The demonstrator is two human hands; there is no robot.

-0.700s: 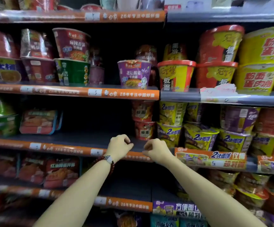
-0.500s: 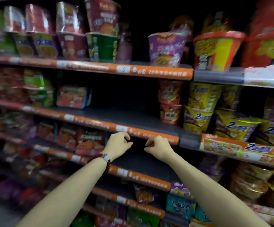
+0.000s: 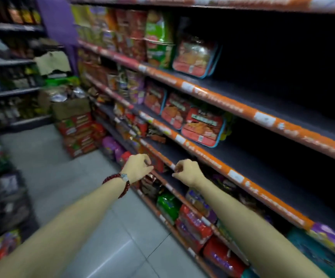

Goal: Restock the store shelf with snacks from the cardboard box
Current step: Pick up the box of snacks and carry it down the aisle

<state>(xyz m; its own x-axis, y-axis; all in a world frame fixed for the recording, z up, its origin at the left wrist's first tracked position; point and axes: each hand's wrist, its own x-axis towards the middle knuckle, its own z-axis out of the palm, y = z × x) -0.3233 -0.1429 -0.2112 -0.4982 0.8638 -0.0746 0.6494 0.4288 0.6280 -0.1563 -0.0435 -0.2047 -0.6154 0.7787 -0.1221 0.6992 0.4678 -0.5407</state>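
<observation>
My left hand [image 3: 137,167], with a red bead bracelet at the wrist, and my right hand [image 3: 187,171] hang side by side in front of the lower shelf edges, fingers loosely curled, nothing in either. The store shelf [image 3: 232,105] runs along the right with orange price strips and long bare dark stretches. Red noodle trays [image 3: 202,127] stand on the middle level, and another tray [image 3: 194,55] stands above. An open cardboard box [image 3: 70,105] with packets inside stands at the far end of the aisle on stacked red cartons [image 3: 78,133]. The view is blurred.
Grey tiled floor [image 3: 122,227] runs down the aisle between the shelves. Bagged snacks [image 3: 194,223] fill the lowest levels by my right arm. Another shelving unit [image 3: 8,77] stands at the left, with dark goods at the near left.
The view has swung left and down, from facing the cup-noodle shelves to looking along the aisle. Both hands stay close together and hold nothing.
</observation>
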